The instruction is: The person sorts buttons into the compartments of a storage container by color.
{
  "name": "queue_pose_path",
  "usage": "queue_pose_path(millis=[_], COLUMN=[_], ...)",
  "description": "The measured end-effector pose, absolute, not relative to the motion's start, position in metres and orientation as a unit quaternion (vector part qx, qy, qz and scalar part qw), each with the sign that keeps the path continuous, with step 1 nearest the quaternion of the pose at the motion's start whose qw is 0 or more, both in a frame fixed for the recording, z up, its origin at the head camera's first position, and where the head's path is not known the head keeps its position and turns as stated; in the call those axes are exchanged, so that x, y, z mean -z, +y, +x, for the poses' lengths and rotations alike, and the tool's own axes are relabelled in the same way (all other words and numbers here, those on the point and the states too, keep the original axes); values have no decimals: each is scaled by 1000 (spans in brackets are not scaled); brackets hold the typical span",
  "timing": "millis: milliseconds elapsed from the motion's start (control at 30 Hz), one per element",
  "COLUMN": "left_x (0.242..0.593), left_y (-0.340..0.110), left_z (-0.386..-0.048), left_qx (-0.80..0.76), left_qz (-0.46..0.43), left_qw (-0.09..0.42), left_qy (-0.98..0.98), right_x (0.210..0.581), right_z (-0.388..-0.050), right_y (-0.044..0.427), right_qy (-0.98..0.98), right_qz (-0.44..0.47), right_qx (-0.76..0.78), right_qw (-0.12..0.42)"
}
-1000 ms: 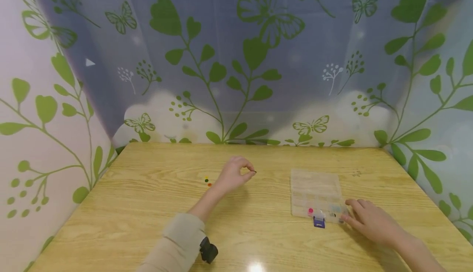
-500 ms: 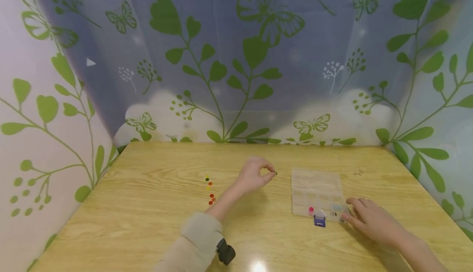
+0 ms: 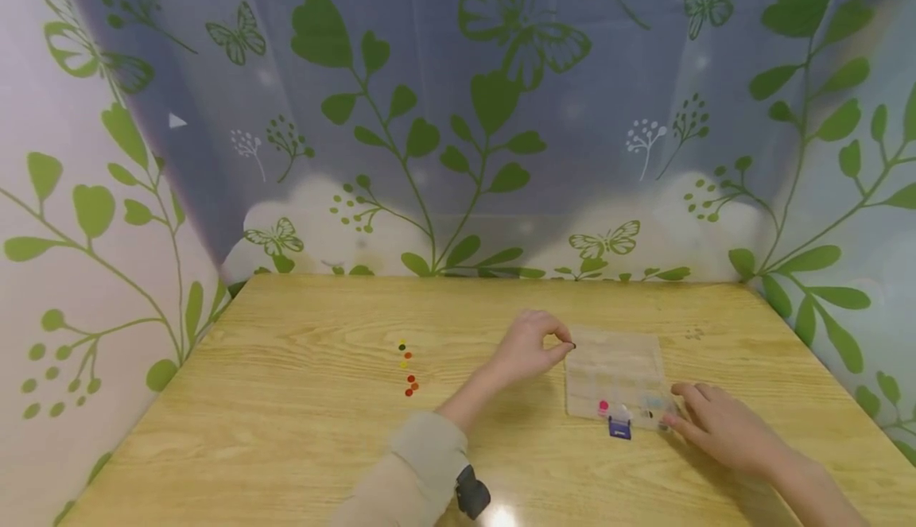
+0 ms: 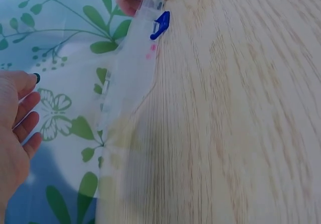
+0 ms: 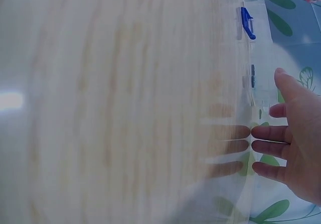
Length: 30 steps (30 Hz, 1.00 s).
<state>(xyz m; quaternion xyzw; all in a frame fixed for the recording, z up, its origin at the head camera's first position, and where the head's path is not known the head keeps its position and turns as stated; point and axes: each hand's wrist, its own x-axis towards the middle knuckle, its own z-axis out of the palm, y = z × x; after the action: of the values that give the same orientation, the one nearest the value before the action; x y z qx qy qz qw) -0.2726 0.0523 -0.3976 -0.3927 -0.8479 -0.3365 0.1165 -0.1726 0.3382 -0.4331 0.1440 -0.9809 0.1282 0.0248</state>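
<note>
My left hand (image 3: 529, 346) pinches a small dark green disc (image 4: 37, 78) between thumb and forefinger, above the left edge of a clear plastic compartment box (image 3: 615, 352). The box lies on the table with its lid folded back and a blue latch (image 3: 619, 428) at the near side. Pink (image 3: 604, 405) and dark pieces sit in its front compartments. My right hand (image 3: 723, 424) rests at the box's near right corner, its thumb touching the box or close to it. In the right wrist view, the fingers of the right hand (image 5: 301, 138) are extended, holding nothing.
Several small red, orange, yellow and green discs (image 3: 411, 379) lie loose on the left of the wooden table (image 3: 286, 432). A few small clear pieces (image 3: 694, 334) lie behind the box at right. A leaf-patterned curtain (image 3: 429, 114) stands along the back.
My left hand has moved right with the pinched disc, from the middle of the table to the box's left edge. The right hand has stayed at the box corner.
</note>
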Motion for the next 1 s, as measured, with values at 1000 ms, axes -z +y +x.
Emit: queue_pose_path(millis=[1000], left_x=[423], left_y=[117], left_z=[-265], left_qx=[282], left_qz=[-387], left_qw=[92], left_qy=[-873], right_x=[435], right_z=[-172], right_y=[339], right_qy=[-982], right_qz=[139], right_qx=[-123], right_qw=[38])
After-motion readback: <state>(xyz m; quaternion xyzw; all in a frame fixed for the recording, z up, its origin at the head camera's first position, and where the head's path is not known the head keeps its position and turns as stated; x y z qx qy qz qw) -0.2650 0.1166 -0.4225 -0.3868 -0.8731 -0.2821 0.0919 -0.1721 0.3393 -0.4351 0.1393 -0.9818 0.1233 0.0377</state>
